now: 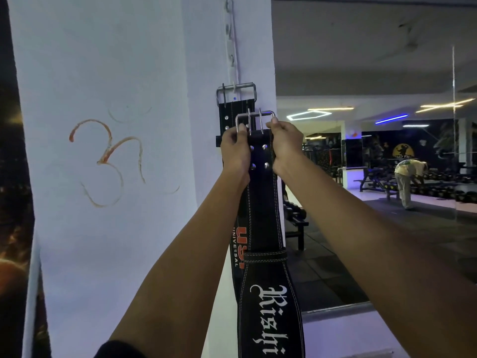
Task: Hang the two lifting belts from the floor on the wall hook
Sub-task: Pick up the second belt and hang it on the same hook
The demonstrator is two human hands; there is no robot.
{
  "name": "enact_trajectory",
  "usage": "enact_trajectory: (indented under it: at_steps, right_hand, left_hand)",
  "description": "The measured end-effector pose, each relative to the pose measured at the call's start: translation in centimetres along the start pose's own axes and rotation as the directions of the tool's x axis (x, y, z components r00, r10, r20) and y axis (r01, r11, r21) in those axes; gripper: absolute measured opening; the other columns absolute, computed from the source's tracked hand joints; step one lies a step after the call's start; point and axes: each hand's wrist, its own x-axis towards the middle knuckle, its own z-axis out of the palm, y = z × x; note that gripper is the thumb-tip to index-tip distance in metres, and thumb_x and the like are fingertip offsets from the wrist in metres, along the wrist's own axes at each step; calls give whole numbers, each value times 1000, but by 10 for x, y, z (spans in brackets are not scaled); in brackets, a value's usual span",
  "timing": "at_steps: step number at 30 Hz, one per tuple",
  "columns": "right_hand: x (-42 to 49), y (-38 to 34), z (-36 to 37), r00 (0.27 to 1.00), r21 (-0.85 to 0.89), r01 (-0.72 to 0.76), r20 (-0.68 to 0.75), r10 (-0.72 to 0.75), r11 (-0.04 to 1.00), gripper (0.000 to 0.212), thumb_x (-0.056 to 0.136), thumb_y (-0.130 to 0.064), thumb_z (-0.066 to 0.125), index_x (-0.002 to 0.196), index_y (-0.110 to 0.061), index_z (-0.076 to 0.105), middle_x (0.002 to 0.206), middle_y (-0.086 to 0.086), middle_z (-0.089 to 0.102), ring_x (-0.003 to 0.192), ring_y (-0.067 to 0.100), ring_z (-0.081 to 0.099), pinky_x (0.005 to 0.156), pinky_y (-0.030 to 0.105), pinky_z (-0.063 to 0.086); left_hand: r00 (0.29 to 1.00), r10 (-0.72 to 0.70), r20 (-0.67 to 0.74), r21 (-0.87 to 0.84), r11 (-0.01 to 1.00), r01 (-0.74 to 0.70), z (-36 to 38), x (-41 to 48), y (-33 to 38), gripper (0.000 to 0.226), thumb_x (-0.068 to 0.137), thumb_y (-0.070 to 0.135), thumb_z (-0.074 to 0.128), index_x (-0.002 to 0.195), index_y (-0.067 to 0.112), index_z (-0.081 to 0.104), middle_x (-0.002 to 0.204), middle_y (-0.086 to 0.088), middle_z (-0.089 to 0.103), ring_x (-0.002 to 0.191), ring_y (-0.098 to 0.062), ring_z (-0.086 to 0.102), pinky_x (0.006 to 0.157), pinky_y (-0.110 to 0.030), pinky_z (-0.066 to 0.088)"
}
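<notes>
Raising the second belt (260,202) against a white pillar (116,151), a person works on the final hanging, the first belt (233,109) already on the wall hook (234,87). Left hand (236,151) and right hand (285,144) each keep a closed grip on its black, white-stitched top; next, its steel buckle (255,121) must lift over the hook.

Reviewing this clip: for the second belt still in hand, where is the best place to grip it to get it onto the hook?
Probably at the top strap, just under the metal buckle, one hand each side, as the left hand and right hand do now. The second belt hangs long and heavy, so this keeps the buckle frame upright and clear to lift over the wall hook, where the first belt hangs.
</notes>
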Motion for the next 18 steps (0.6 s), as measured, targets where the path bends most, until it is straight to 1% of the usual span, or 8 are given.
enact_trajectory:
  at_steps: [2, 4, 6, 8, 11, 15, 16, 18]
  right_hand:
    - [15, 3, 5, 1000, 41, 2, -9, -1, 999, 23, 94, -23, 51, 96, -5, 66, 80, 7, 59, 78, 24, 53, 77, 43, 54]
    - [36, 5, 12, 1000, 51, 26, 3, -26, 998, 27, 94, -23, 53, 102, -2, 67, 75, 3, 58, 76, 22, 53, 74, 37, 52]
    - [63, 7, 22, 995, 45, 90, 29, -91, 995, 24, 92, -22, 56, 97, -3, 69, 76, 1, 61, 79, 20, 56, 81, 38, 54]
    - [90, 8, 35, 988, 54, 130, 82, -134, 990, 18, 91, -21, 59, 78, -11, 67, 74, -2, 61, 78, 19, 57, 85, 39, 52]
    - [133, 2, 56, 979, 35, 166, 114, -169, 985, 23, 88, -24, 62, 65, -21, 60, 72, -2, 60, 80, 21, 57, 86, 41, 52]
    - [182, -9, 81, 967, 31, 206, 143, -209, 978, 18, 86, -25, 63, 69, -18, 62, 76, 3, 62, 80, 24, 58, 85, 42, 54]
    - [192, -12, 85, 963, 35, 214, 156, -217, 976, 18, 86, -25, 63, 69, -18, 63, 77, 4, 62, 80, 24, 58, 83, 40, 53]
    - [211, -18, 95, 957, 48, 231, 168, -236, 972, 19, 86, -23, 64, 68, -16, 62, 82, 6, 64, 79, 24, 58, 77, 38, 52]
  left_hand:
    - [1000, 13, 25, 6, 1000, -13, 0, 12, -1, 18, 97, 36, 44, 93, 21, 53, 96, -3, 60, 76, -19, 53, 47, -23, 39]
    - [998, 47, 38, -9, 999, -46, 2, 29, -1, 18, 96, 34, 47, 95, 18, 55, 97, -5, 59, 76, -20, 53, 46, -23, 42]
    - [993, 116, 18, -31, 993, -115, 6, 57, 1, 14, 95, 29, 51, 89, 17, 57, 98, -10, 59, 80, -22, 54, 58, -33, 52]
    - [984, 179, -5, -46, 983, -179, 8, 85, 3, 14, 94, 24, 54, 81, 18, 57, 91, -10, 61, 78, -22, 56, 76, -38, 54]
    - [970, 242, -3, -39, 969, -242, 15, 127, 10, 17, 93, 22, 56, 77, 17, 57, 78, -5, 59, 66, -18, 56, 71, -33, 52]
    - [951, 309, -17, 33, 951, -309, 25, 181, 23, 21, 93, 24, 56, 74, 14, 57, 75, -6, 60, 72, -24, 58, 79, -41, 54]
    - [948, 318, -23, 57, 947, -316, 28, 193, 26, 25, 92, 25, 56, 70, 13, 56, 72, -6, 59, 71, -25, 57, 76, -41, 54]
    - [938, 343, -45, 90, 937, -338, 34, 213, 32, 38, 92, 24, 56, 57, 14, 47, 57, -2, 50, 58, -22, 49, 62, -37, 49]
